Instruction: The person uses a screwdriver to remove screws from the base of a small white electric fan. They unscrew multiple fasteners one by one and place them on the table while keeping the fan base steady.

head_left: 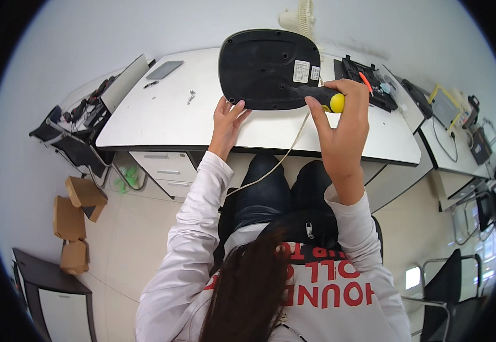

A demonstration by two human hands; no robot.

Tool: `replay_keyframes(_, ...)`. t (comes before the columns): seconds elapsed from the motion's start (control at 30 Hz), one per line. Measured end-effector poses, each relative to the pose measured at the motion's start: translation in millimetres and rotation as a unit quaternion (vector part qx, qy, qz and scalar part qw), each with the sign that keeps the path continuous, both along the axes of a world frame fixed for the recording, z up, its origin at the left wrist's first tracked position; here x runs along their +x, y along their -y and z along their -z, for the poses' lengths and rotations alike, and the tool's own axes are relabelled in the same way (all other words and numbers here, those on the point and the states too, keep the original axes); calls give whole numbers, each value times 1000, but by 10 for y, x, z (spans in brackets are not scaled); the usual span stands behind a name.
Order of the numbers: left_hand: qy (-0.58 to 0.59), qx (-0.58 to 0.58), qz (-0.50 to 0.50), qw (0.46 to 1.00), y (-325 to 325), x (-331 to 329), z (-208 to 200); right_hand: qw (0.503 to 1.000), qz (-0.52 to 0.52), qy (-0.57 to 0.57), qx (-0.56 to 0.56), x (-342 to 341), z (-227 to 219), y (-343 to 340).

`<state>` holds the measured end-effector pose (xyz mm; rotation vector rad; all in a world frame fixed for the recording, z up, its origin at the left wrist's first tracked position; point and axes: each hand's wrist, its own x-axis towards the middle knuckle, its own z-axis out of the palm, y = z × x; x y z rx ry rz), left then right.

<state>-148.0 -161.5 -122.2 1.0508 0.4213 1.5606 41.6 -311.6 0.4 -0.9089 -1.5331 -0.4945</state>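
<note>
A black, rounded base faces me with its underside, which carries pale labels and several screw holes. It looks like the bottom of the cream fan behind it. My left hand grips the base's lower left edge, thumb on the black face. My right hand is closed round the handle of a black and yellow screwdriver. The shaft points left toward a hole near the base's middle; I cannot tell whether the tip sits in a screw. A pale cord runs down from the desk past my lap.
Small screws lie on the white desk, left of the base. Beyond them is a flat grey device. An open black tool case with an orange-handled tool stands at right. Cardboard boxes sit on the floor at left.
</note>
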Motion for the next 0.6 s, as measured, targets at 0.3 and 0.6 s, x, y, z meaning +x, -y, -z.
replay_keyframes(0.3, 69, -16, 5, 997, -38, -46, 41, 999, -38, 30, 16, -95, -43, 38)
replay_keyframes(0.6, 92, -27, 5, 995, -26, -46, 27, 994, -96, 54, -24, -92, -43, 67)
